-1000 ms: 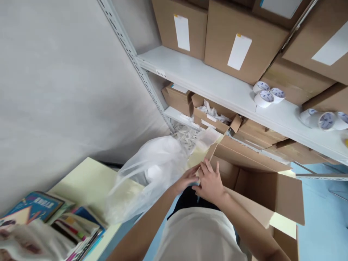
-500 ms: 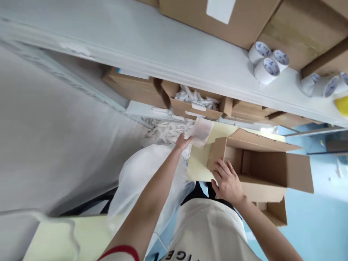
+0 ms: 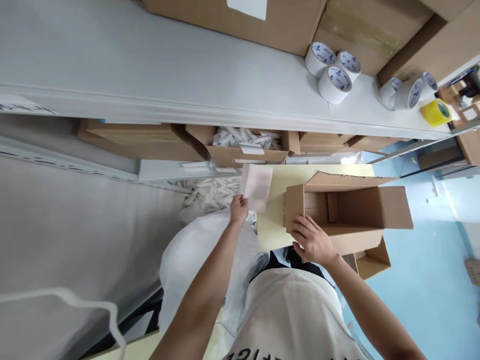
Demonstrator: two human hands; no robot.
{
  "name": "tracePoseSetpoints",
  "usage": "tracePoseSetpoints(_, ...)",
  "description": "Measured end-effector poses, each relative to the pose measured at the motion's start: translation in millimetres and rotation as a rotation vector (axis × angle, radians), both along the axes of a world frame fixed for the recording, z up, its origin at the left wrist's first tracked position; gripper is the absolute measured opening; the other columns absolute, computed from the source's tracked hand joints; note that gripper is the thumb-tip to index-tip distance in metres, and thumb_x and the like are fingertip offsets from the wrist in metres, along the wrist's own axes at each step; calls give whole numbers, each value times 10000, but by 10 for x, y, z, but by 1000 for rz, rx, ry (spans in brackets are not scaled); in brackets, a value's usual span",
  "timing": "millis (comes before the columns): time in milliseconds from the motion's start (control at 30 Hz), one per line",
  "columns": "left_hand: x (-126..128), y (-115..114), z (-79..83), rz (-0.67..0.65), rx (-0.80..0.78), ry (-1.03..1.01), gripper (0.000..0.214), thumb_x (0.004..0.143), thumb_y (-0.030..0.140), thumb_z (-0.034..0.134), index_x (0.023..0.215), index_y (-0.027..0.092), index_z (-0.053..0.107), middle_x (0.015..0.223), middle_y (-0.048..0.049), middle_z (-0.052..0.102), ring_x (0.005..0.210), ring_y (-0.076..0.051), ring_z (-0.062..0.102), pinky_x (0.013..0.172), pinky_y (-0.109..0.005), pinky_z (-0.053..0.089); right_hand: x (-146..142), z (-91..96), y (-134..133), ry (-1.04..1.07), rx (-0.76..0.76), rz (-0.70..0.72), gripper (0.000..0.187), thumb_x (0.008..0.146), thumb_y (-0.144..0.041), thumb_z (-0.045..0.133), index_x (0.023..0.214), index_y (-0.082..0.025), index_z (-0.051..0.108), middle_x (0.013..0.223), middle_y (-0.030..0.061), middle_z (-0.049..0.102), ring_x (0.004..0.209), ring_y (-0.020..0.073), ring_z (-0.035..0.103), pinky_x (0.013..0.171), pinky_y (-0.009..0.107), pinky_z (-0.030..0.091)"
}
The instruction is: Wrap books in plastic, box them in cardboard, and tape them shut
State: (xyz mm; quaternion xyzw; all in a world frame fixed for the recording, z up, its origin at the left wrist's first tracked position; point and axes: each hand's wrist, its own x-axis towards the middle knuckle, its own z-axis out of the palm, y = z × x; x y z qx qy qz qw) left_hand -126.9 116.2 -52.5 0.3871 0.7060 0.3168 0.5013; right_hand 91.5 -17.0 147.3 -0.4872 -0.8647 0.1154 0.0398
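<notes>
My left hand (image 3: 239,208) is closed in a pinch on a small pale translucent packet (image 3: 256,188), held up over the pale yellow table (image 3: 273,200). My right hand (image 3: 312,242) grips the near-left edge of an open cardboard box (image 3: 356,210) that stands on that table, flaps spread. A large white plastic bag (image 3: 198,260) bulges under my left forearm.
A white shelf (image 3: 150,75) runs across the top with cardboard boxes, white tape rolls (image 3: 333,70) and a yellow tape roll (image 3: 435,112). Beneath it an open box (image 3: 240,147) holds white packets; more lie loose in a pile (image 3: 210,192). Blue floor lies to the right.
My left hand has left the box edge and lifted the pale packet up and left. My right hand stays on the box. My head has turned toward the shelf.
</notes>
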Motion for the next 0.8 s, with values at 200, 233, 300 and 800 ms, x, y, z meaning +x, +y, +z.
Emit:
tracePoseSetpoints(200, -254, -261, 454, 84, 165, -160, 181, 766, 315, 534, 885, 182, 563, 799, -29, 666, 698, -146, 617, 675, -255, 499, 8, 8, 28, 107, 3, 25, 272, 855, -289, 582, 1088, -179, 669, 1144, 129, 673, 1266, 308, 496, 1093, 507, 417)
tracePoseSetpoints(233, -286, -279, 551, 112, 207, -190, 198, 757, 328, 552, 888, 181, 571, 805, -31, 672, 698, -146, 617, 673, -255, 500, 10, 2, 38, 115, 4, 28, 269, 857, -293, 584, 1085, -178, 670, 1133, 131, 673, 1261, 311, 499, 1088, 506, 424)
tracePoseSetpoints(300, -334, -296, 761, 173, 286, -216, 233, 741, 350, 584, 901, 180, 587, 831, -39, 684, 721, -149, 625, 681, -256, 506, 21, -9, 59, 125, -8, 33, 278, 860, -304, 592, 1096, -179, 669, 1122, 133, 669, 1271, 314, 491, 1093, 506, 424)
tracePoseSetpoints(800, 212, -503, 2275, 83, 538, -91, 372, 712, 463, 634, 956, 183, 654, 894, -51, 720, 815, -182, 659, 729, -273, 526, 627, -6, -122, 127, 77, 75, 600, 945, -530, 468, 1413, -154, 477, 1516, 206, 405, 1436, 339, 327, 1142, 589, 320)
